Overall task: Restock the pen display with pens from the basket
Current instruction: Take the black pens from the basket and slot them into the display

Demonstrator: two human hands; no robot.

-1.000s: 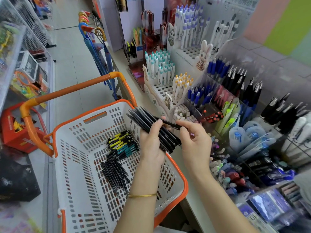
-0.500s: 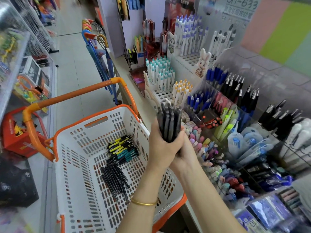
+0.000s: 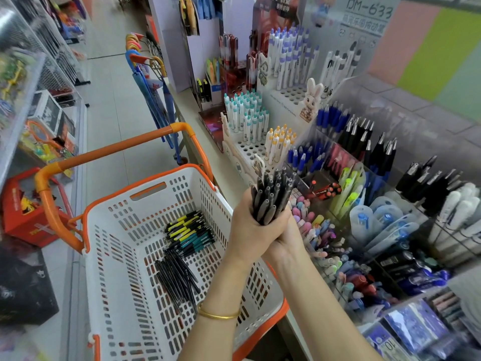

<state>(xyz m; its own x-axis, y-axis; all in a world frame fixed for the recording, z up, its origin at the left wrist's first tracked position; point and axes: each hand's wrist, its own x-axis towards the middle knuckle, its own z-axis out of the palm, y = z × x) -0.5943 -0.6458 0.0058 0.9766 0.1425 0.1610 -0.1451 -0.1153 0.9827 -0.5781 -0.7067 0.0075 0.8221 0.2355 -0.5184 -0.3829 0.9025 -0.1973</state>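
Left hand (image 3: 247,230) and right hand (image 3: 289,238) wrapped around upright black pens (image 3: 272,196), lower ends hidden in palms, basket (image 3: 148,182) at eight o'clock, pen display (image 3: 406,131) at two o'clock.

Can't see the lower ends of the black pen bundle (image 3: 270,198), buried inside the left hand (image 3: 248,231) and right hand (image 3: 290,242); can't follow the basket (image 3: 156,201) past the bottom edge; can't read the smeared blue packets (image 3: 413,329) lower right

— Anything legible?
— "DM-633", on the clear header board (image 3: 368,11) above the pen display (image 3: 347,100). The line beneath is too blurred.
— Else?
— "10", on a white price label (image 3: 389,344).
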